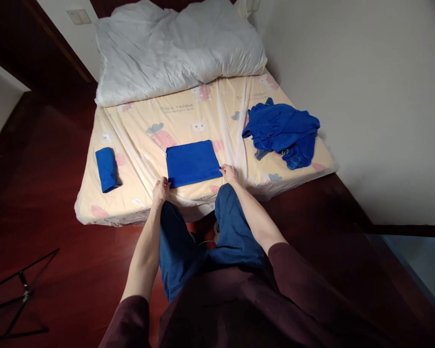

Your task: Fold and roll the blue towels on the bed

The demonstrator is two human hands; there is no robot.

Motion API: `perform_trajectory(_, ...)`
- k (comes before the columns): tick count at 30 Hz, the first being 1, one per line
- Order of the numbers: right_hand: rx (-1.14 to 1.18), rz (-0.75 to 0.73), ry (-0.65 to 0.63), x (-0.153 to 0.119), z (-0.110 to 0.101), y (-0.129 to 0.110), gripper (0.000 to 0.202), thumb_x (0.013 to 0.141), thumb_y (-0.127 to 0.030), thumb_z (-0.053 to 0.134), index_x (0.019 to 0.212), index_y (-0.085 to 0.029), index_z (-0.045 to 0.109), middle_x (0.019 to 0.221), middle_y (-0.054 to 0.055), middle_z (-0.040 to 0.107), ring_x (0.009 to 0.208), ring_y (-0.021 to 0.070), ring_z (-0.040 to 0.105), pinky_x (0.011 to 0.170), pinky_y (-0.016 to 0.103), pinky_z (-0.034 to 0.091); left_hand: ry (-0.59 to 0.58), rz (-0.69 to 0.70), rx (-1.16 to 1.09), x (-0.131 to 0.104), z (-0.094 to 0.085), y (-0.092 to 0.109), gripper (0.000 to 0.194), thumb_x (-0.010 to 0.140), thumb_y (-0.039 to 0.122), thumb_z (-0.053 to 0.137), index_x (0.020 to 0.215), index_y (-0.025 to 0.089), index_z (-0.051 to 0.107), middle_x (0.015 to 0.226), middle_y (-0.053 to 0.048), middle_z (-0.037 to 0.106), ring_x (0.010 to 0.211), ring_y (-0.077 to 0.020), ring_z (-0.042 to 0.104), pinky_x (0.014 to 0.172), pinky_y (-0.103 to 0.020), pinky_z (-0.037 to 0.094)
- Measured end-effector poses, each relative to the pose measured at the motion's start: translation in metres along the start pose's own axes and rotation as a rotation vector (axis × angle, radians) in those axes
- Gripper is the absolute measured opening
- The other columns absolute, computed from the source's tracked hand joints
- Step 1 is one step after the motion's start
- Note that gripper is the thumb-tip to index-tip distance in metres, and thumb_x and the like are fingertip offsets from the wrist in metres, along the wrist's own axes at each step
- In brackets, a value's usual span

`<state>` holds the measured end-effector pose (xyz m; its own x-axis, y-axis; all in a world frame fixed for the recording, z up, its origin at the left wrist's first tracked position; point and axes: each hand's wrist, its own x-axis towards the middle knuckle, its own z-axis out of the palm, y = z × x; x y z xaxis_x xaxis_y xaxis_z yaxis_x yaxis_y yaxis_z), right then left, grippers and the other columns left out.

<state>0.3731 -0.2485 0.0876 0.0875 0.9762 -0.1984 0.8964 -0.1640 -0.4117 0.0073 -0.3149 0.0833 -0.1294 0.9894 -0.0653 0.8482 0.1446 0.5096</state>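
A blue cloth [194, 162], folded into a flat rectangle, lies on the bed in front of me. My left hand [161, 190] pinches its near left corner. At its near right corner, my right hand [229, 174] has its fingers closed on the edge. A small pale tag shows on the cloth's left edge. To the left rests a blue cloth roll [108, 169], apart from my hands. A loose, crumpled heap of blue cloth [281, 128] sits on the right side of the bed.
The bed [130, 140] has a cream sheet with rabbit and carrot prints under a sheer cover. A bulky white quilt [177, 43] is piled at the far end. A white wall [366, 111] borders the right side. Black stand legs [23, 290] are on the red floor at left.
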Motion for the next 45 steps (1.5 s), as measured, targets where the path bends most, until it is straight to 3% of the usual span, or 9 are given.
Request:
perform_trajectory(9, -0.057, 0.022, -0.026, -0.001, 0.0, -0.002, 0.023, 0.105, -0.037, 0.059, 0.12, -0.029, 0.075, 0.119, 0.007, 0.079, 0.107, 0.0234, 0.073, 0.089, 0.031, 0.053, -0.043, -0.011, 0.116, 0.0, -0.003, 0.003, 0.015, 0.102, 0.031, 0.056, 0.108, 0.023, 0.066, 0.103, -0.01, 0.069, 0.102, -0.0251, 0.068, 0.083, -0.033, 0.05)
perform_trajectory(21, -0.092, 0.024, -0.046, 0.005, 0.004, 0.0, 0.021, 0.104, -0.036, 0.06, 0.115, -0.028, 0.076, 0.116, 0.008, 0.079, 0.106, 0.0246, 0.074, 0.089, 0.032, 0.053, -0.07, 0.02, 0.147, 0.002, 0.003, -0.002, 0.018, 0.101, 0.031, 0.056, 0.113, 0.024, 0.067, 0.107, -0.01, 0.073, 0.115, -0.0277, 0.066, 0.089, -0.035, 0.052)
perform_trajectory(25, -0.088, -0.006, -0.008, 0.002, 0.003, 0.001, 0.022, 0.101, -0.03, 0.063, 0.121, -0.025, 0.07, 0.117, 0.009, 0.077, 0.104, 0.0253, 0.072, 0.088, 0.033, 0.053, -0.008, 0.065, 0.168, 0.001, 0.004, -0.003, 0.018, 0.1, 0.029, 0.052, 0.107, 0.022, 0.067, 0.104, -0.013, 0.071, 0.113, -0.0298, 0.064, 0.09, -0.038, 0.053)
perform_trajectory(29, -0.011, -0.201, 0.117, -0.003, 0.002, -0.001, 0.021, 0.097, -0.022, 0.062, 0.117, -0.023, 0.069, 0.116, 0.007, 0.074, 0.099, 0.0218, 0.07, 0.086, 0.03, 0.052, 0.11, 0.239, 0.145, -0.006, 0.004, -0.002, 0.022, 0.1, 0.028, 0.048, 0.106, 0.02, 0.068, 0.112, -0.015, 0.069, 0.117, -0.0305, 0.061, 0.102, -0.042, 0.051)
perform_trajectory(34, 0.068, -0.406, -0.011, -0.007, 0.001, -0.005, 0.02, 0.089, -0.02, 0.071, 0.108, -0.022, 0.075, 0.113, 0.004, 0.075, 0.097, 0.0177, 0.069, 0.09, 0.027, 0.053, -0.042, 0.394, 0.021, -0.01, 0.008, -0.003, 0.029, 0.098, 0.029, 0.054, 0.121, 0.021, 0.069, 0.136, -0.012, 0.067, 0.131, -0.0259, 0.059, 0.117, -0.04, 0.047)
perform_trajectory(39, 0.043, -0.356, -0.078, -0.008, -0.001, -0.004, 0.042, 0.082, -0.015, 0.077, 0.123, -0.022, 0.076, 0.127, 0.007, 0.073, 0.104, 0.0194, 0.07, 0.103, 0.032, 0.055, -0.106, 0.307, 0.0, -0.005, 0.014, -0.007, 0.043, 0.091, 0.021, 0.058, 0.133, 0.019, 0.068, 0.148, -0.012, 0.062, 0.143, -0.0255, 0.055, 0.125, -0.043, 0.041)
perform_trajectory(45, 0.013, -0.35, -0.101, -0.004, 0.0, -0.002, 0.053, 0.079, -0.006, 0.071, 0.129, -0.022, 0.076, 0.132, 0.007, 0.072, 0.112, 0.0203, 0.069, 0.109, 0.033, 0.054, -0.137, 0.272, 0.027, 0.0, 0.021, -0.013, 0.058, 0.086, 0.011, 0.055, 0.142, 0.018, 0.065, 0.156, -0.011, 0.057, 0.15, -0.0231, 0.048, 0.127, -0.038, 0.037)
